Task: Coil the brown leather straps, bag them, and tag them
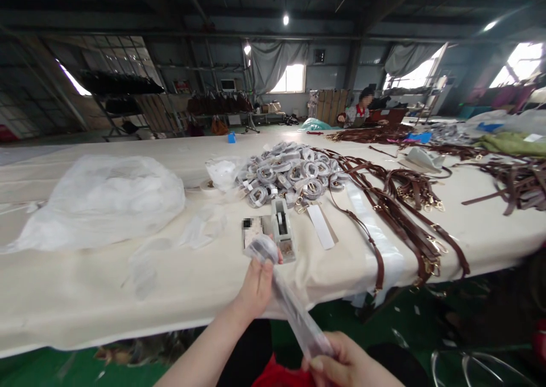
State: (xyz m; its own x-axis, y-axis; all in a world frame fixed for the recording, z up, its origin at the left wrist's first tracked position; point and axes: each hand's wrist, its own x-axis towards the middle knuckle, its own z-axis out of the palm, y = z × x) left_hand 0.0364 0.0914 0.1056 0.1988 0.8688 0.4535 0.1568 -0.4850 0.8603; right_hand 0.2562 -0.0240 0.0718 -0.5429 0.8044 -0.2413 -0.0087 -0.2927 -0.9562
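A greyish translucent plastic-wrapped strip (298, 317) stretches between my hands over the table's front edge. My left hand (258, 279) is closed on its upper end, where the strip bends into a loop. Lower right, my right hand (335, 361) pinches the other end between thumb and fingers. Just beyond my left hand stand a tape dispenser (282, 228) and a phone-like item (252, 231). Behind them lies a heap of coiled, wrapped straps (294, 171). A white card (321, 227) rests right of the dispenser.
Brown straps with metal clasps (396, 216) spread over the table's right side. A large translucent bag (115, 196) sits on the left, with a smaller bag (224, 173) near the heap. Across the table is a person (358, 111). A small blue object (231, 137) lies at the far edge.
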